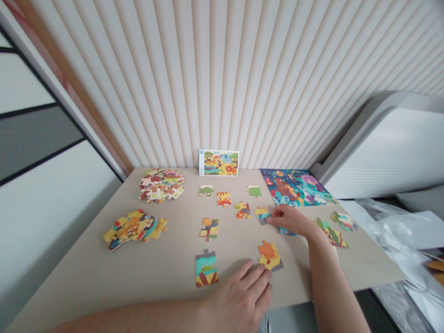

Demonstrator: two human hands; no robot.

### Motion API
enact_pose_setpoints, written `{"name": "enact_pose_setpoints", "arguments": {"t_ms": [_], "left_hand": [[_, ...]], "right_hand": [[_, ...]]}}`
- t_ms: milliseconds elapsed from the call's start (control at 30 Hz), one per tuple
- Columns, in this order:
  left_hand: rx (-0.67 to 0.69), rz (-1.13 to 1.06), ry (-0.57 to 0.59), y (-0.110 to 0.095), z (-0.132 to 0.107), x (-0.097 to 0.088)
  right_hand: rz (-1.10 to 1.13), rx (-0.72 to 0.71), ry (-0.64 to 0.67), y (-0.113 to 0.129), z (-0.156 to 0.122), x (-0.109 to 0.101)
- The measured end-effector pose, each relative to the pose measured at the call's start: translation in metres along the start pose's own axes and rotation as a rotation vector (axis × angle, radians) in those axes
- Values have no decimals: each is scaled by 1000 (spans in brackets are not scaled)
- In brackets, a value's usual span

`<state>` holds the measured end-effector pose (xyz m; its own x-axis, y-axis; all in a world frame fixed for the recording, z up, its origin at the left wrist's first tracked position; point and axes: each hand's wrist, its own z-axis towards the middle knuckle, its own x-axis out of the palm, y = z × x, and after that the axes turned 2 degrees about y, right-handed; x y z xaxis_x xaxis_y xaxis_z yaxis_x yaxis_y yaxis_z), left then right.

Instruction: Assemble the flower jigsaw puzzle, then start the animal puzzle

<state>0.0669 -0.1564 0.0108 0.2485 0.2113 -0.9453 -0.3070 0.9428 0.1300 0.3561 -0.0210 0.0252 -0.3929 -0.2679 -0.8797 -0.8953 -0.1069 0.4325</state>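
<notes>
My left hand (243, 293) lies flat on the beige table (104, 273) near its front edge, fingers stretched out, fingertips touching an orange and yellow puzzle piece (269, 255). My right hand (291, 218) reaches farther in and pinches the edge of a blue and yellow puzzle piece (262, 214). Another piece (287, 231) lies partly hidden under that hand. Single pieces lie spread before me: a tall green and orange one (206, 268), a yellow one (209, 229), a red and yellow one (243, 210).
A picture card (218, 162) leans against the ribbed wall. Two heaps of loose pieces (161, 184) (135, 226) lie at the left. A finished blue puzzle (296, 187) lies at the back right, more pieces (335, 229) right of my arm. Plastic bags (391, 222) lie beyond the right edge.
</notes>
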Motion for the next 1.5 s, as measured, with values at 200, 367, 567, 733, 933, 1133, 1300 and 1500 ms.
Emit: {"name": "enact_pose_setpoints", "arguments": {"t_ms": [200, 367, 567, 733, 933, 1133, 1300, 1500], "left_hand": [[2, -29, 41, 1, 1, -7], [-1, -52, 51, 1, 1, -7], [4, -57, 37, 0, 0, -4], [8, -54, 40, -2, -1, -2], [12, -47, 44, -2, -2, 3], [20, -57, 62, -2, -3, 4], [9, -56, 59, -2, -3, 3], [20, -61, 62, -1, -4, 3]], "right_hand": [[-41, -14, -220, 1, 6, -5], [48, 103, -601, -2, -11, -8], [-207, 12, -553, -1, -77, 35], [-269, -1, -531, 2, -114, 66], [-202, -16, -529, -2, -120, 64], [-151, 36, -561, -5, -121, 66], [-133, -2, -488, -7, -119, 61], [-34, 32, -614, -15, -118, 52]]}}
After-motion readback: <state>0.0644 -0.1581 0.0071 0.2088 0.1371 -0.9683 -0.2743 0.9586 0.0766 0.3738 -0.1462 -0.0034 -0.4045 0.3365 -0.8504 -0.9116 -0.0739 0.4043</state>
